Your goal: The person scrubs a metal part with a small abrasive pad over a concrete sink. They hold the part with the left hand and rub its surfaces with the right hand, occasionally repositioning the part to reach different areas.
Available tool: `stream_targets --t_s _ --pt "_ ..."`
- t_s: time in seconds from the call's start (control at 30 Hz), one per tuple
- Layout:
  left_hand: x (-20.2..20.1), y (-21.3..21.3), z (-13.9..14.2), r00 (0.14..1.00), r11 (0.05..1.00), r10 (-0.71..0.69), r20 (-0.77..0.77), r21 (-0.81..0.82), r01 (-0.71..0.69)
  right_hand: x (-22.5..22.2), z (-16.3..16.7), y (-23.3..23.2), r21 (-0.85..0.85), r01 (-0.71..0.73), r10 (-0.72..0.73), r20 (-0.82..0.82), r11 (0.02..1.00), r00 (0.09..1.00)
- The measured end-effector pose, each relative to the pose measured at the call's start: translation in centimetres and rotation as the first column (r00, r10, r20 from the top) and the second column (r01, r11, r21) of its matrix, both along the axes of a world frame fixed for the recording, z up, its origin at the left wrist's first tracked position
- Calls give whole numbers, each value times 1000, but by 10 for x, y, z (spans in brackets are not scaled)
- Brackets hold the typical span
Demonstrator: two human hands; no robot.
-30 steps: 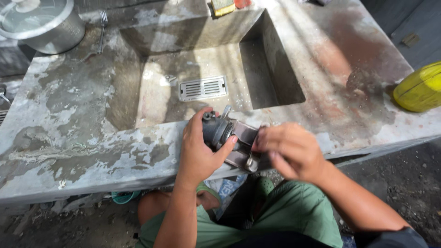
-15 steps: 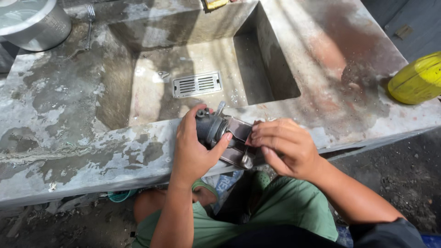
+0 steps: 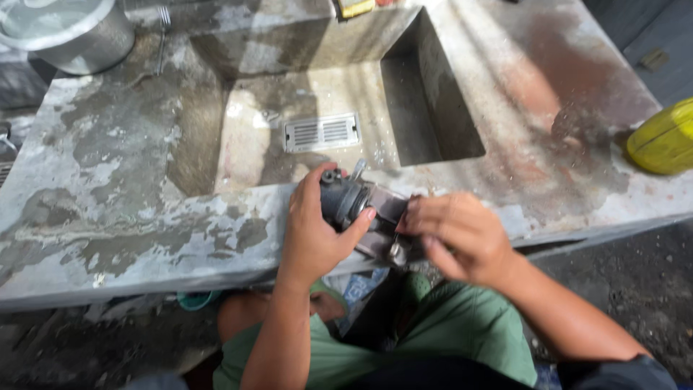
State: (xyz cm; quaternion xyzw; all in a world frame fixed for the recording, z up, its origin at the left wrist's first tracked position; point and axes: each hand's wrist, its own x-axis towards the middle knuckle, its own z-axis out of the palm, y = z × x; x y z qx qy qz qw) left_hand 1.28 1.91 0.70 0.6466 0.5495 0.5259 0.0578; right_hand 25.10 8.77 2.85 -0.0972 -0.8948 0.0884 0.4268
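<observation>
A dark metal engine part (image 3: 359, 204) with a round black body and a flat grey flange rests on the front edge of a concrete sink slab (image 3: 130, 217). My left hand (image 3: 314, 231) wraps around its round black end, thumb across the front. My right hand (image 3: 458, 235) pinches the flange end, fingertips bent onto the metal; whatever sits under those fingertips is hidden. My knees in green shorts (image 3: 433, 339) are below the slab edge.
Behind the part, a sunken concrete basin holds a white drain grate (image 3: 322, 132). A metal pot (image 3: 65, 32) stands at the back left, a yellow container (image 3: 664, 139) at the right edge. Dark ground lies below the slab.
Both hands and the part stay at the slab's front edge. My right hand has shifted slightly along the flange, and the view has drifted a little.
</observation>
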Motion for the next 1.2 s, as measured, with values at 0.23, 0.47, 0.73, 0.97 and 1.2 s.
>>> stream_targets --t_s 0.23,0.47,0.73,0.97,1.2 --pt "1 -1 -3 999 999 32 18 -26 -32 -1 2 -1 23 18 -17 -24 1000 1000" --pt "1 0 1 1000 1000 21 14 -21 -20 -1 0 -2 21 39 -38 -41 999 998" --pt "1 -1 -1 1000 999 25 17 -40 -24 1 -3 -6 -22 89 -90 -44 996 995" --pt "1 -1 1 999 998 31 22 -55 -30 1 -2 -4 17 70 -69 -42 997 997" --pt "2 -1 1 1000 999 28 5 -26 -28 2 -7 -7 3 101 -101 -62 995 993"
